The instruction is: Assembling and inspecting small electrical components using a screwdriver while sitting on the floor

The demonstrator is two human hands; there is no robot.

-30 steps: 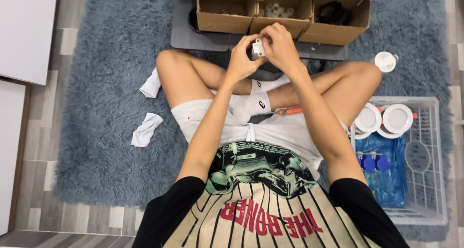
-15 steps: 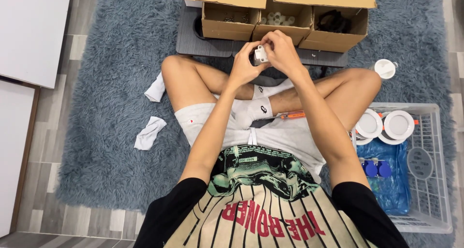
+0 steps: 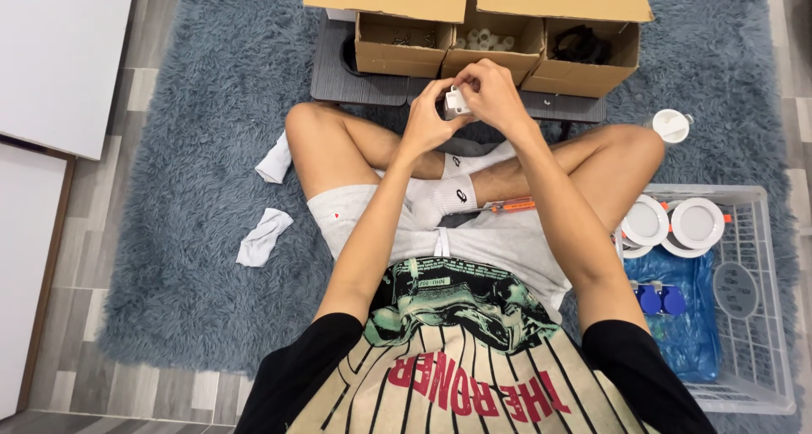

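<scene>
Person sitting cross-legged on a shaggy grey-blue rug, both hands raised together in front of the knees. Left hand and right hand meet on one small white plastic part. Left fingers curl around it from below and the side; right fingers close over the top. Both are gripping it, held in the air just in front of the boxes, not resting on anything. Too small to tell what the part is exactly.

Beyond the hands: a row of three open cardboard boxes on a dark grey board. The middle box holds small white cylindrical pieces, the right one something black, the left one small dark bits I can't make out. Two larger cardboard flaps sit behind them at the top edge.

Person's right: a white wire basket on the rug, touching the knee. Inside are round white recessed light fittings at the near end, below them a blue plastic bag with two blue caps on it. One more round white fitting lies loose on the rug beyond the right knee.

An orange-handled tool lies in the lap by the white sock. Two crumpled white cloths lie on the rug off the left thigh. White panels stand on the wood-look floor at far left.
</scene>
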